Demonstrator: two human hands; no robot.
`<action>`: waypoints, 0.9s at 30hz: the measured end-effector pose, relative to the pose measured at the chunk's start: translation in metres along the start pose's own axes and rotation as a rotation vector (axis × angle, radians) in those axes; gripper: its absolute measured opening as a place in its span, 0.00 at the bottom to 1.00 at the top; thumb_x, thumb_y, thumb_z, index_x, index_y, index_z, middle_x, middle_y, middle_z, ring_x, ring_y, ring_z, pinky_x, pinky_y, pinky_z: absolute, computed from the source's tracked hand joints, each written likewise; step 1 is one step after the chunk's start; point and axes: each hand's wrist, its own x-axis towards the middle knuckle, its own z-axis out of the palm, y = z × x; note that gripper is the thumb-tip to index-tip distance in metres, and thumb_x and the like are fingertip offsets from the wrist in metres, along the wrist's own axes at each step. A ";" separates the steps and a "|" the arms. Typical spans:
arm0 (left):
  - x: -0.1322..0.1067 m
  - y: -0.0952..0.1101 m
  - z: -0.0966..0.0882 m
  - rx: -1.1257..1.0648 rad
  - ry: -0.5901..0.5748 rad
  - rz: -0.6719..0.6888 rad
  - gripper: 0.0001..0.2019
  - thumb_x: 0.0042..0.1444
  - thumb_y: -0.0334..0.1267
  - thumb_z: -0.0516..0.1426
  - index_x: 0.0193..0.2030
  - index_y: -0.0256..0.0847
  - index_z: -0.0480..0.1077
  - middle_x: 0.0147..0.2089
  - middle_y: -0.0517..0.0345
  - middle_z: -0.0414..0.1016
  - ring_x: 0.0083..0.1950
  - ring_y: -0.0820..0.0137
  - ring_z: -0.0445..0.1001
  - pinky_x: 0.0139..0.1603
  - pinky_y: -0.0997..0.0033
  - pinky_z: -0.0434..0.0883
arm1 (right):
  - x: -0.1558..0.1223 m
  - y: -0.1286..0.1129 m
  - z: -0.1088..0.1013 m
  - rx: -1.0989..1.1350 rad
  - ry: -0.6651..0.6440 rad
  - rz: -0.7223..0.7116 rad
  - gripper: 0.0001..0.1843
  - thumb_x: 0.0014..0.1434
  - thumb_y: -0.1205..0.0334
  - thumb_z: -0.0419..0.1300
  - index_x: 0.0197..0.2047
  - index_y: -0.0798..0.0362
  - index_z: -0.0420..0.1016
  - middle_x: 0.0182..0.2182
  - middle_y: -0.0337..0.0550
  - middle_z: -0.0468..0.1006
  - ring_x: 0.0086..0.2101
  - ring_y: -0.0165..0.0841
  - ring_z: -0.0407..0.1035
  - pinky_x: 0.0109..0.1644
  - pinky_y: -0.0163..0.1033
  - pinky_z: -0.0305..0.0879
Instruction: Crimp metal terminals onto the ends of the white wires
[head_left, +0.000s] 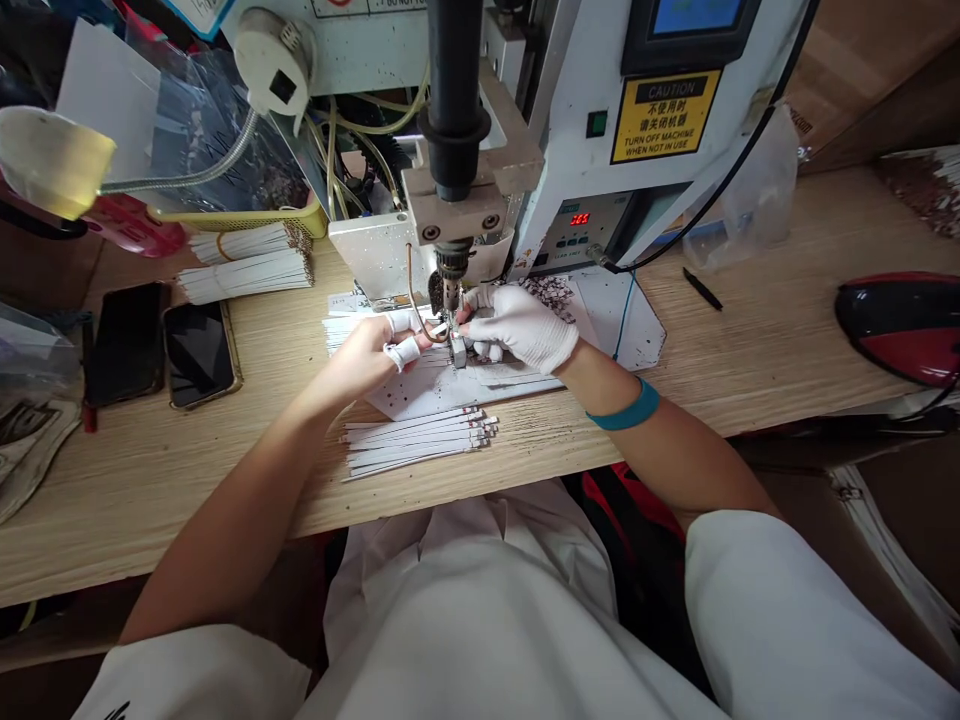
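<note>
My left hand, with white covers on some fingers, pinches a thin white strip under the machine's head. Opposite it, my right hand, in a white glove with bare fingertips, is closed close to the same spot; what its fingers hold is hidden. A small metal block sits between the hands, below the tip. A curved copper-coloured tube comes down beside my left fingers. Closer to my body lies a pile of white strips with small pieces at their right ends.
Two phones and banded bundles of white strips lie to the left. A bendable lamp reaches in there. Small dark parts are heaped behind my right hand. A black-and-red device stands at far right, past a black pen-like stick.
</note>
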 end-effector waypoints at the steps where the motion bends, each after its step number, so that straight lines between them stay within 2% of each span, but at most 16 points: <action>1: 0.001 -0.001 0.001 0.009 -0.004 -0.021 0.19 0.56 0.51 0.55 0.23 0.38 0.70 0.21 0.60 0.67 0.23 0.74 0.63 0.25 0.74 0.62 | 0.000 0.000 0.001 0.005 0.010 0.004 0.08 0.51 0.69 0.62 0.32 0.53 0.66 0.22 0.35 0.67 0.17 0.23 0.60 0.15 0.30 0.55; 3: 0.002 -0.004 0.002 0.007 -0.013 -0.022 0.19 0.56 0.48 0.56 0.20 0.38 0.66 0.21 0.61 0.66 0.22 0.75 0.61 0.25 0.74 0.61 | -0.001 0.000 0.002 0.011 0.026 0.004 0.08 0.51 0.70 0.62 0.32 0.53 0.65 0.22 0.35 0.67 0.17 0.23 0.60 0.15 0.30 0.54; 7: 0.005 -0.006 0.003 -0.016 -0.034 0.017 0.14 0.54 0.45 0.58 0.24 0.38 0.68 0.25 0.61 0.69 0.25 0.76 0.63 0.27 0.75 0.61 | -0.002 0.000 0.004 0.022 0.038 -0.005 0.08 0.51 0.71 0.61 0.32 0.53 0.65 0.21 0.35 0.66 0.17 0.23 0.60 0.14 0.30 0.53; 12: 0.007 -0.005 0.004 -0.043 -0.037 0.030 0.12 0.53 0.44 0.58 0.26 0.37 0.69 0.25 0.63 0.69 0.27 0.75 0.63 0.30 0.75 0.63 | -0.003 -0.001 0.003 0.007 0.028 0.005 0.07 0.53 0.73 0.60 0.32 0.54 0.65 0.22 0.35 0.66 0.17 0.22 0.61 0.14 0.28 0.56; 17: 0.011 -0.011 0.003 -0.094 -0.016 0.077 0.11 0.52 0.44 0.57 0.29 0.36 0.71 0.30 0.60 0.73 0.33 0.73 0.68 0.37 0.73 0.66 | -0.002 -0.001 0.002 -0.004 0.017 0.002 0.08 0.53 0.73 0.60 0.33 0.54 0.65 0.23 0.35 0.66 0.17 0.22 0.61 0.14 0.27 0.57; 23: 0.013 -0.013 0.005 -0.131 0.002 0.068 0.12 0.50 0.45 0.58 0.27 0.36 0.70 0.28 0.61 0.70 0.31 0.74 0.65 0.34 0.74 0.63 | -0.003 -0.002 0.004 0.008 0.032 0.011 0.08 0.53 0.74 0.60 0.33 0.55 0.64 0.23 0.35 0.68 0.17 0.21 0.61 0.14 0.26 0.56; 27: 0.011 -0.009 0.007 -0.138 0.023 0.034 0.12 0.50 0.44 0.57 0.26 0.36 0.70 0.25 0.63 0.66 0.26 0.77 0.59 0.29 0.76 0.59 | -0.004 -0.002 0.004 0.016 0.037 0.024 0.08 0.54 0.74 0.59 0.33 0.55 0.64 0.23 0.35 0.68 0.17 0.21 0.61 0.14 0.26 0.55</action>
